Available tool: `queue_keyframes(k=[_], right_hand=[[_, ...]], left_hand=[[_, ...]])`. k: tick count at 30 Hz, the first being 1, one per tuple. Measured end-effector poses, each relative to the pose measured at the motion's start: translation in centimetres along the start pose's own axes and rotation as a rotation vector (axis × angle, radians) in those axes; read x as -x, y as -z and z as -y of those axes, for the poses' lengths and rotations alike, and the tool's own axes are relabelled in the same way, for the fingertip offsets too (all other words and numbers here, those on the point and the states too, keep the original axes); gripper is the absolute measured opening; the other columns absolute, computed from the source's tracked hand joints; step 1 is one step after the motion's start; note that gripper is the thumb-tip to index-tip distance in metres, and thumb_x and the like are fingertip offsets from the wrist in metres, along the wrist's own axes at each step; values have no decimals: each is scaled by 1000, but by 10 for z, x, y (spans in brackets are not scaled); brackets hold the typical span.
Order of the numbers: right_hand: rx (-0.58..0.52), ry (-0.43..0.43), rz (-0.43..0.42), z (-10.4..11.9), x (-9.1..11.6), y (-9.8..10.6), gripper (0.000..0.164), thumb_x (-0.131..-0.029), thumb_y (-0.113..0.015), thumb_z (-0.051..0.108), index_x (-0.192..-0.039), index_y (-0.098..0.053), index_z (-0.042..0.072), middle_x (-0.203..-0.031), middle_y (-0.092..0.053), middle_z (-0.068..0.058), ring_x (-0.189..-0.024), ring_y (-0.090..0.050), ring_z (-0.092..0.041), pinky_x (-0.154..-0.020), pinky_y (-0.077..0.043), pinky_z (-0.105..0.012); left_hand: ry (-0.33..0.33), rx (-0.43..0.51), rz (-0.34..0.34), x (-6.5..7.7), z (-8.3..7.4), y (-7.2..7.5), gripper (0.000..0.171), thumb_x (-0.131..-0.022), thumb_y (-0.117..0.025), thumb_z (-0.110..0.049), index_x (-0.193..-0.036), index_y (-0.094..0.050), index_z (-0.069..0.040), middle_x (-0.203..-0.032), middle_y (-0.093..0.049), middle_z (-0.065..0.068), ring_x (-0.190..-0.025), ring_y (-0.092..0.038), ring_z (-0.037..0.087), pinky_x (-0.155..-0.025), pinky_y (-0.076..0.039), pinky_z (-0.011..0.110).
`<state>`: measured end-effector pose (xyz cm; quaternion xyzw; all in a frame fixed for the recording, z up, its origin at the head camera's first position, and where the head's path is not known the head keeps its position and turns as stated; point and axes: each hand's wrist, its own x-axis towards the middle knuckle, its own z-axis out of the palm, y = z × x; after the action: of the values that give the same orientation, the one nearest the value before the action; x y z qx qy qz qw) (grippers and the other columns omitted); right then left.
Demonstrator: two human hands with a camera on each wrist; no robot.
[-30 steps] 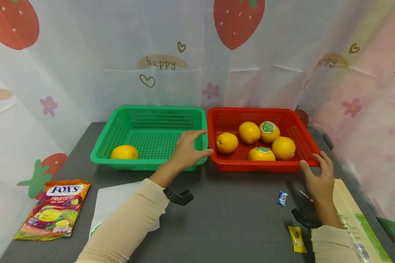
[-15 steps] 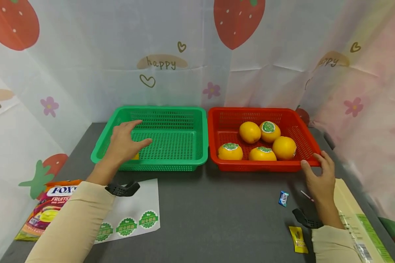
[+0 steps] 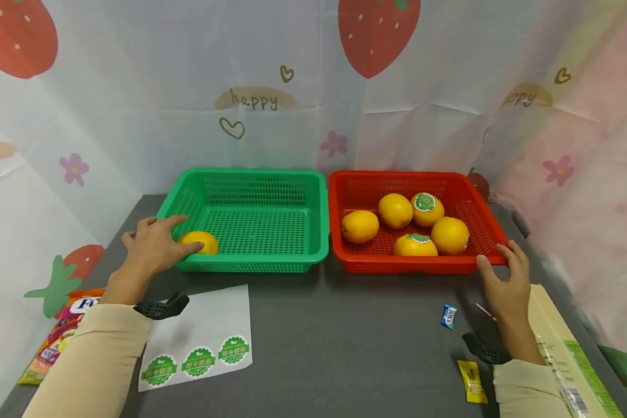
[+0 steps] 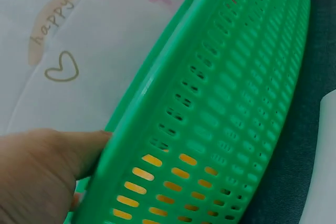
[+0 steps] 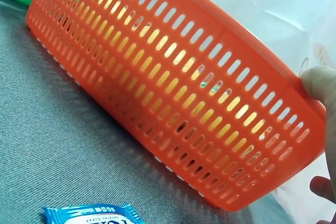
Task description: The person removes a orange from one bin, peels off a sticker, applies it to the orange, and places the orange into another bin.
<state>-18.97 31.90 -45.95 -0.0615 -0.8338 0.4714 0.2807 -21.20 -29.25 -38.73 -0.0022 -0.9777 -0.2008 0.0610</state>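
Note:
My left hand (image 3: 151, 247) grips the front left corner of the green basket (image 3: 261, 259), thumb and index finger reaching over its rim. Close beside those fingers, one orange (image 3: 201, 237) lies inside; its colour shows through the slots in the left wrist view. On the other side, my right hand (image 3: 507, 284) holds the front right corner of the red basket (image 3: 407, 266), its thumb (image 5: 317, 82) on the rim. Several oranges (image 3: 451, 235) rest in this basket, some with green round stickers showing, while the leftmost orange (image 3: 360, 227) has no sticker in sight.
A white sheet (image 3: 198, 313) with green stickers lies in front of the green basket. Partly behind my left sleeve is a candy bag (image 3: 54, 348). A blue candy (image 3: 448, 316), a yellow packet (image 3: 472, 381) and a long package (image 3: 575, 354) lie at the right.
My left hand has moved left from near the red basket, across the green one, to its outer corner. The leftmost orange has rolled, its sticker appearing then vanishing. The right hand stayed.

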Motion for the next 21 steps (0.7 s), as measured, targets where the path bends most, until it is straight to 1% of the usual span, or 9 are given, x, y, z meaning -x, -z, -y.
queue_keyframes(k=[3,5,8,12,15,18,19,21], right_hand=[[-6,5,2,1,0,-2,51,-93,-62,26,-136,-52,1,-152,-31,-6,-139,-25,-22,-112,-17,-46],[-6,10,4,2,0,-4,51,-93,-62,26,-136,-52,0,-152,-31,-7,-139,-25,-23,-111,-16,-47],[-3,13,14,2,1,-6,51,-93,-62,27,-136,-52,0,-152,-31,-7,-139,-25,-24,-111,-16,-48],[21,-13,36,3,0,-7,53,-94,-62,29,-138,-51,2,-153,-30,-5,-139,-25,-23,-111,-17,-48],[50,-67,44,8,-3,-3,58,-93,-62,29,-143,-45,4,-154,-29,-4,-140,-24,-24,-111,-16,-48],[57,-72,-1,20,-7,0,63,-90,-64,28,-144,-42,5,-153,-30,-6,-139,-25,-24,-111,-17,-47],[51,-59,-25,26,-9,0,63,-89,-64,27,-144,-42,6,-152,-31,-5,-139,-25,-23,-111,-17,-46],[17,1,-72,43,-12,-5,62,-86,-67,24,-142,-45,6,-150,-34,-5,-137,-28,-22,-111,-19,-43]], left_hand=[[7,20,18,1,6,-1,78,-85,-66,-54,-141,-46,-4,-137,-42,32,-129,-17,55,-87,-14,72],[2,44,-1,2,12,-1,77,-85,-65,-56,-140,-47,-5,-138,-40,31,-128,-18,55,-87,-16,73],[-11,105,-53,7,24,2,75,-86,-65,-55,-140,-48,-5,-140,-40,29,-128,-20,54,-88,-16,75],[-40,219,-111,19,45,5,71,-88,-67,-45,-141,-47,-2,-146,-37,25,-132,-19,53,-95,-12,75],[-63,279,-116,27,58,2,70,-90,-67,-39,-143,-44,0,-151,-32,19,-136,-16,50,-98,-11,74],[-47,325,-96,31,66,-4,71,-91,-64,-41,-147,-39,-3,-155,-27,12,-140,-13,46,-99,-10,73],[-35,345,-93,32,67,-6,72,-92,-64,-41,-148,-38,-5,-155,-26,10,-140,-12,44,-99,-11,73],[-6,393,-98,33,68,-11,72,-91,-64,-43,-149,-36,-10,-156,-24,5,-142,-12,40,-100,-11,72]])
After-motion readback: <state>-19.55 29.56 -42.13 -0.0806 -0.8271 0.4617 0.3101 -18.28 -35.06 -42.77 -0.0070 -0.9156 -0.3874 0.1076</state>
